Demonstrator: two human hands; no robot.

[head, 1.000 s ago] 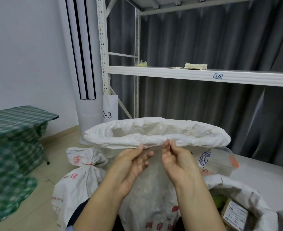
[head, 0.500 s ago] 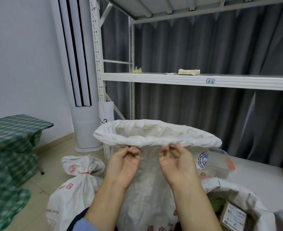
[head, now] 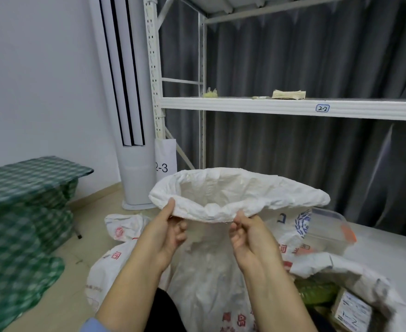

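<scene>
A tall white woven sack [head: 211, 279] with red print stands upright right in front of me, its mouth rolled outward into a thick rim [head: 240, 202]. My left hand [head: 166, 233] pinches the near edge of that rim, thumb on top and fingers curled beneath. A little to the right, my right hand [head: 250, 238] grips the same near edge from below. The mouth gapes open between and beyond my hands; the inside looks pale and I cannot see any contents.
A tied white sack [head: 115, 267] lies on the floor at left. An open sack with a labelled box [head: 355, 305] sits at lower right, a clear plastic tub [head: 329, 231] behind it. Metal shelving [head: 293, 107], a standing air conditioner [head: 130, 116] and a green checked table [head: 29, 178] surround the spot.
My hands have spread apart along the near rim and pulled it down toward me, so the sack's mouth now tilts open. The view has shifted slightly.
</scene>
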